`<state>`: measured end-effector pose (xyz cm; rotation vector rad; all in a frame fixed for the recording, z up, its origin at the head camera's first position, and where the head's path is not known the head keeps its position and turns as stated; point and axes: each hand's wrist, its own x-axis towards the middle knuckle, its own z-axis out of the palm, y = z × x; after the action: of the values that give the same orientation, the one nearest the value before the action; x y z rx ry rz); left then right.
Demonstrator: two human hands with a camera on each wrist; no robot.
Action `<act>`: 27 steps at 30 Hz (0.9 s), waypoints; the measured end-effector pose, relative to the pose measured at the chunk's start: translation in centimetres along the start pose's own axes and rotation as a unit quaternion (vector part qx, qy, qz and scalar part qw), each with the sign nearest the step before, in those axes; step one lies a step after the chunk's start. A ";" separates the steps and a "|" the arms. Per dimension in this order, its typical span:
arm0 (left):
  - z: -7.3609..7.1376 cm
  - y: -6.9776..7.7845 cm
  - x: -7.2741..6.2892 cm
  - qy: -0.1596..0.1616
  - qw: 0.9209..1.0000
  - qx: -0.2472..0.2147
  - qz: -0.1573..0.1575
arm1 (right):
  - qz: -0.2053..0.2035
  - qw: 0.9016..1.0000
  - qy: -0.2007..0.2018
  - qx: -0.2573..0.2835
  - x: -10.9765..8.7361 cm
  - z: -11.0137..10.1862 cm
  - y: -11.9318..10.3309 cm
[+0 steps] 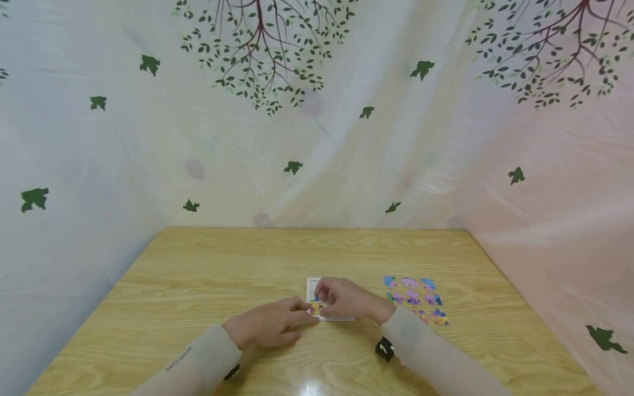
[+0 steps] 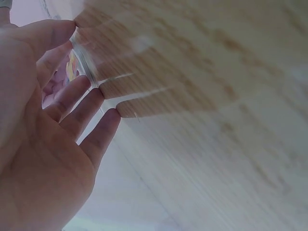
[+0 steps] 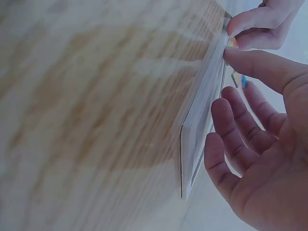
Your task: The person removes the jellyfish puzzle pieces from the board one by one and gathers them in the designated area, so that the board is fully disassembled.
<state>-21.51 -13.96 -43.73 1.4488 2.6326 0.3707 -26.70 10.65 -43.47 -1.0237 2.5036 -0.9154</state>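
A small white puzzle tray (image 1: 310, 284) lies on the table, partly hidden under my right hand (image 1: 349, 298). Colourful puzzle pieces (image 1: 315, 309) sit in its near left corner. My right thumb presses at that corner, while the other fingers are loosely bent over the tray. From the left, my left hand (image 1: 272, 323) reaches in with its fingertips at the tray's near left edge. The left wrist view shows those fingers (image 2: 89, 118) spread and nearly straight. In the right wrist view, the tray's side (image 3: 188, 149) runs beside my relaxed right fingers, with a bit of blue near the index fingertip.
Right of the tray, several pink, blue and yellow puzzle pieces (image 1: 412, 291) lie in rows, partly behind my right forearm. The wooden table (image 1: 223, 264) ends at a pale cloth backdrop (image 1: 238, 165) printed with leaves. Dark bands (image 1: 384, 349) circle both wrists.
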 end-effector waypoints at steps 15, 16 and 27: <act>0.0 -0.1 -0.1 -0.001 1.000 0.013 -0.001 | -0.043 0.999 0.022 0.009 0.1 -0.1 0.5; 0.0 -0.1 -0.1 -0.001 1.000 0.013 0.000 | -0.040 0.999 0.023 0.008 0.1 -0.2 0.5; 0.1 -0.2 0.1 -0.011 1.000 0.016 -0.017 | -0.030 0.999 0.022 0.016 -2.2 -2.9 3.5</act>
<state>-21.67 -13.97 -43.87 1.4071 2.6539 0.3086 -28.37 15.41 -43.55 -1.0859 2.4975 -1.0026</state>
